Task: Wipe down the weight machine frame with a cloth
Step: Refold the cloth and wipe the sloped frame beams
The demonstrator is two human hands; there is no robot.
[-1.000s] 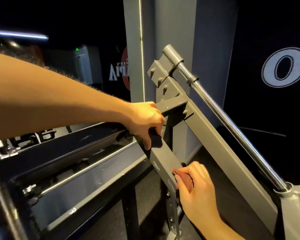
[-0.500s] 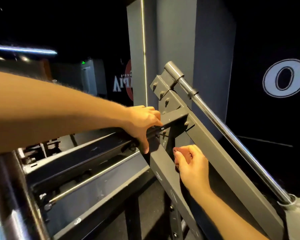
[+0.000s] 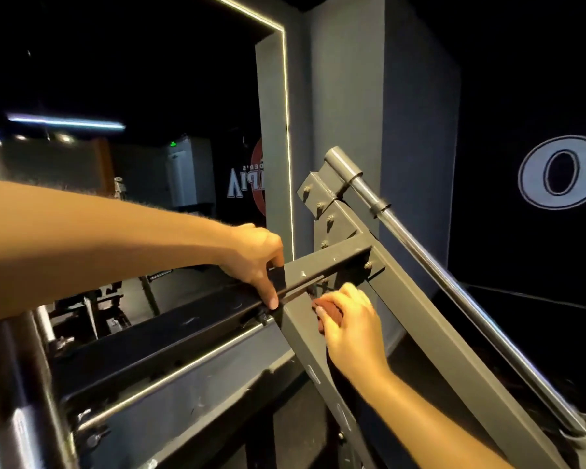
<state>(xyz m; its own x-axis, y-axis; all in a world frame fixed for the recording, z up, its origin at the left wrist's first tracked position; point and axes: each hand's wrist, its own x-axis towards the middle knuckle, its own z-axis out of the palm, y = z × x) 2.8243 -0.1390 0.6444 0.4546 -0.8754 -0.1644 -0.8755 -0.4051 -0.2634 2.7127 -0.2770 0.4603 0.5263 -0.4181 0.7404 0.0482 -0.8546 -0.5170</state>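
The weight machine frame (image 3: pixel 430 319) is grey painted steel, with a slanted beam running down to the right and a horizontal cross bar (image 3: pixel 332 262) bolted to it. My left hand (image 3: pixel 256 262) grips the top of the cross bar, its fingers curled over the edge. My right hand (image 3: pixel 347 324) holds a small dark red cloth (image 3: pixel 327 313) bunched under its fingers and presses it against the side of a second slanted beam (image 3: pixel 301 336), just below the cross bar. Most of the cloth is hidden by my fingers.
A polished steel guide rod (image 3: pixel 454 299) runs along the slanted beam, down to a collar at the lower right. A grey pillar (image 3: pixel 349 113) with a light strip stands behind the frame. Dark machine rails (image 3: pixel 170 340) lie at the lower left.
My right hand has slid the cloth up the slanted beam, from low down to just under the cross bar. My left hand has stayed on the cross bar.
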